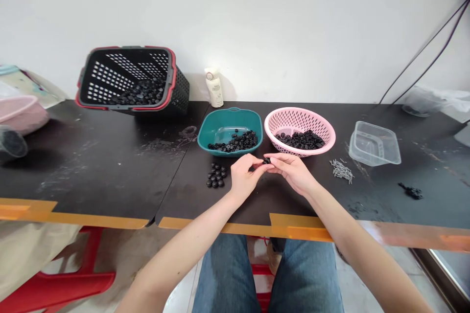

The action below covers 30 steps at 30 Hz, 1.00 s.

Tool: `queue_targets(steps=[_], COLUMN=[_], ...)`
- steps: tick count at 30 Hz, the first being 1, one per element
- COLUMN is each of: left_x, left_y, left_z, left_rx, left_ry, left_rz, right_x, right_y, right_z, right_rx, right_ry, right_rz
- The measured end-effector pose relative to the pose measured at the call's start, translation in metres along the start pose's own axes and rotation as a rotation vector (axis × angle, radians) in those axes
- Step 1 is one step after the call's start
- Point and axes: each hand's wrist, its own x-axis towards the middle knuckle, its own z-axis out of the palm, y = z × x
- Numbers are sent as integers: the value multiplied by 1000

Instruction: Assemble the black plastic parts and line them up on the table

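Between the fingertips of both hands is a small black round part (266,160), partly covered by the fingers. My left hand (246,172) pinches it from the left, and my right hand (292,170) grips it from the right. Just left of my left hand, several black round caps (216,176) lie grouped on the table. Behind the hands stand a teal basin (230,116) with small black ring-like parts inside and a pink perforated basket (299,113) with more black parts. Short grey pins (341,171) lie in a pile to the right.
A black crate with red trim (179,90) holds black parts at the back left. A white bottle (215,89) stands by the wall. To the right are a clear plastic container (374,144) and a small black heap (411,190). Orange tape (235,228) lines the table's front edge.
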Motion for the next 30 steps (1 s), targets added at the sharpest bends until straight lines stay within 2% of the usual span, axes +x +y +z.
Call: queue_targets(steps=[4, 11, 22, 30], left_x=[1, -2, -2, -1], left_y=[2, 3, 5, 10], left_z=[1, 1, 2, -1], left_rx=[-19, 21, -35, -15], left_ry=[-19, -126, -170, -281], left_rz=[-57, -41, -194, -186], right_x=[0, -1, 0, 2], right_y=[1, 0, 4, 6], right_z=[1, 4, 4, 4], right_rx=[-1, 13, 16, 27], right_ry=[-4, 17, 56, 99], right_rz=[-2, -19, -13, -74])
